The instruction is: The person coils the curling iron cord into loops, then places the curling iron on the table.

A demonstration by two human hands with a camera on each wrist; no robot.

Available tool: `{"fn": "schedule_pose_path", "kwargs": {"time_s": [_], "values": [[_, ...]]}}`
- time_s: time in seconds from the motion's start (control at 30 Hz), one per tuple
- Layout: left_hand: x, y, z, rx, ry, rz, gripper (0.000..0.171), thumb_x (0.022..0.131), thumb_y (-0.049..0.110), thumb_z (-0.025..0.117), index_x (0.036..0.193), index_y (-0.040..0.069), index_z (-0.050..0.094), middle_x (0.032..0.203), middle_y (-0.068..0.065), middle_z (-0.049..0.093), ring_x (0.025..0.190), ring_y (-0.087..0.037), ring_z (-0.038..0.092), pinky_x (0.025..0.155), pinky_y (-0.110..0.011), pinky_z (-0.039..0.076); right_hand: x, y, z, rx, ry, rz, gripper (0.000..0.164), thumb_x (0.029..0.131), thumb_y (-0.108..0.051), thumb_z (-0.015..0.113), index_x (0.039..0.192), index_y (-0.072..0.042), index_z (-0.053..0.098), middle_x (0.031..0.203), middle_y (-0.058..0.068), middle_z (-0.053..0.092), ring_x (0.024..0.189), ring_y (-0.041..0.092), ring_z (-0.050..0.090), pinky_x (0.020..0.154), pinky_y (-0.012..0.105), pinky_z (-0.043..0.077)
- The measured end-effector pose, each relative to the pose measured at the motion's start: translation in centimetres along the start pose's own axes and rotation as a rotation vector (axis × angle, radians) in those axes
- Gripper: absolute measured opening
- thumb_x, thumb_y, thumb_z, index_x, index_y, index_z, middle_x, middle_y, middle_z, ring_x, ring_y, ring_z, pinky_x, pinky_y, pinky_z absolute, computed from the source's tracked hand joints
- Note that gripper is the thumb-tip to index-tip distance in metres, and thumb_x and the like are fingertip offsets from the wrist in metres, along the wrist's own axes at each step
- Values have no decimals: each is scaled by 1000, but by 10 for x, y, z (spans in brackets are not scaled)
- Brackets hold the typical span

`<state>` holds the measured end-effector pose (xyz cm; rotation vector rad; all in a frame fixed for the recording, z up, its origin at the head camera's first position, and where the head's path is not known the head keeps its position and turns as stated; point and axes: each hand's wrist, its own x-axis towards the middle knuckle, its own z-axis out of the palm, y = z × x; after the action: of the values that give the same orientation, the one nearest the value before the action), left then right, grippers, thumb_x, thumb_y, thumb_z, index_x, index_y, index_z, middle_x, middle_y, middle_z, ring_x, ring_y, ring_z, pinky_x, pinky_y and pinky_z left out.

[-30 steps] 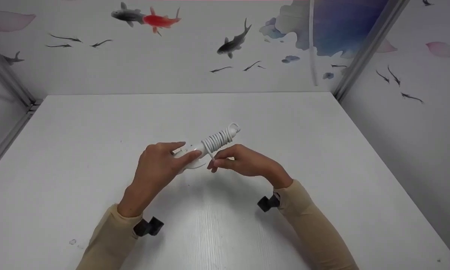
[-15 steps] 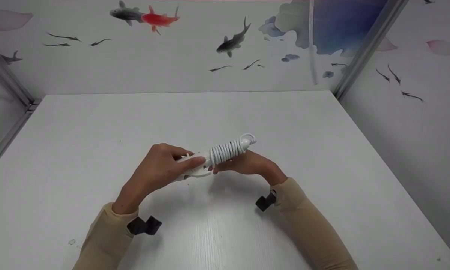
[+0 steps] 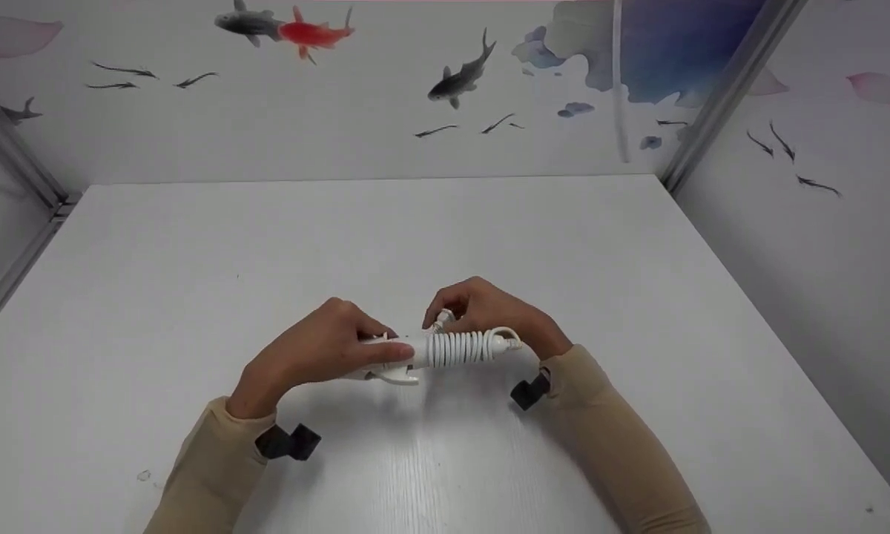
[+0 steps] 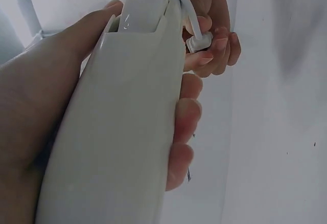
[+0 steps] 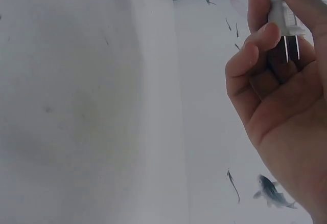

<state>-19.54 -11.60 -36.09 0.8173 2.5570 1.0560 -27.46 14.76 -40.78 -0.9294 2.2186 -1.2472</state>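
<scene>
My left hand (image 3: 322,341) grips a white corded appliance (image 4: 115,121) by its smooth, wide body, the thumb lying along one side. A curved lever (image 3: 399,379) sticks out beside the body. White cord (image 3: 461,348) is wound in tight turns round the slimmer part, which points right. Just behind these turns, my right hand (image 3: 493,305) pinches the cord's plug (image 3: 443,320) between thumb and fingers. Its two flat metal pins (image 5: 291,49) show in the right wrist view, pointing toward the palm. Both hands hold their things above the table.
The white table (image 3: 304,237) runs back to a wall panel (image 3: 326,126) printed with fish. A second printed panel (image 3: 823,245) rises at the right, with a metal frame post (image 3: 727,96) at the corner. Small black cameras (image 3: 289,443) sit on both wrists.
The appliance has swung from pointing up and right to nearly level, nearer to me. My right hand has carried the cord end under and round to the far side of the coil.
</scene>
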Motion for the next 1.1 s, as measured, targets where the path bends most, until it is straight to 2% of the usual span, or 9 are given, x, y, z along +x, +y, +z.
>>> {"fn": "schedule_pose_path", "kwargs": {"time_s": [0.2, 0.33, 0.47, 0.57, 0.63, 0.83, 0.97, 1.1], "values": [[4, -4, 4, -2, -73, -13, 31, 91, 51, 69, 94, 24, 82, 73, 9, 73, 64, -6, 55, 59, -25, 45, -2, -3, -1, -27, -37, 14, 29, 86, -15, 79, 114, -6, 72, 85, -4, 67, 74, 12, 55, 71, 24, 48], [6, -6, 8, 15, -89, -32, 32, 91, 51, 69, 92, 22, 82, 71, 9, 72, 63, -6, 53, 58, -25, 43, -4, -10, 0, -85, -22, 53, 34, 85, -16, 80, 118, -9, 72, 92, -1, 69, 83, 14, 60, 79, 28, 51], [7, -8, 10, 46, -99, -26, 32, 91, 52, 69, 87, 22, 81, 58, 12, 56, 57, -5, 40, 53, -22, 32, -5, -22, 4, -150, 17, 91, 39, 83, -18, 82, 119, -11, 70, 96, 1, 69, 88, 15, 62, 82, 30, 52], [8, -8, 11, 64, -97, -26, 35, 91, 51, 69, 74, 21, 77, 52, 12, 37, 55, -6, 30, 52, -23, 25, -5, -32, 9, -152, 57, 115, 37, 82, -19, 83, 115, -10, 70, 95, 2, 69, 86, 15, 62, 81, 29, 53], [9, -8, 12, 76, -90, -37, 39, 91, 51, 69, 68, 19, 71, 54, 11, 29, 55, -7, 26, 52, -24, 24, -5, -37, 13, -154, 90, 129, 33, 82, -19, 84, 110, -10, 70, 95, 3, 70, 85, 15, 63, 80, 29, 53], [13, -15, 14, 96, -61, -73, 45, 95, 49, 64, 66, 15, 67, 56, 9, 27, 56, -9, 28, 54, -24, 25, -1, -42, 20, -219, 205, 162, 30, 83, -19, 82, 109, -11, 71, 98, 3, 72, 87, 14, 63, 82, 30, 52], [16, -22, 14, 49, -51, -82, 40, 97, 47, 62, 73, 18, 75, 57, 9, 27, 59, -10, 27, 55, -25, 24, 0, -39, 20, -219, 224, 143, 28, 87, -20, 79, 113, -10, 71, 100, 4, 73, 88, 14, 64, 85, 32, 52], [18, -30, 15, -3, -34, -128, 43, 95, 52, 62, 64, 22, 68, 56, 9, 24, 57, -10, 22, 53, -26, 20, 1, -36, 21, -200, 241, 127, 27, 90, -22, 75, 115, -10, 73, 102, 3, 74, 88, 14, 63, 85, 32, 52]]}}
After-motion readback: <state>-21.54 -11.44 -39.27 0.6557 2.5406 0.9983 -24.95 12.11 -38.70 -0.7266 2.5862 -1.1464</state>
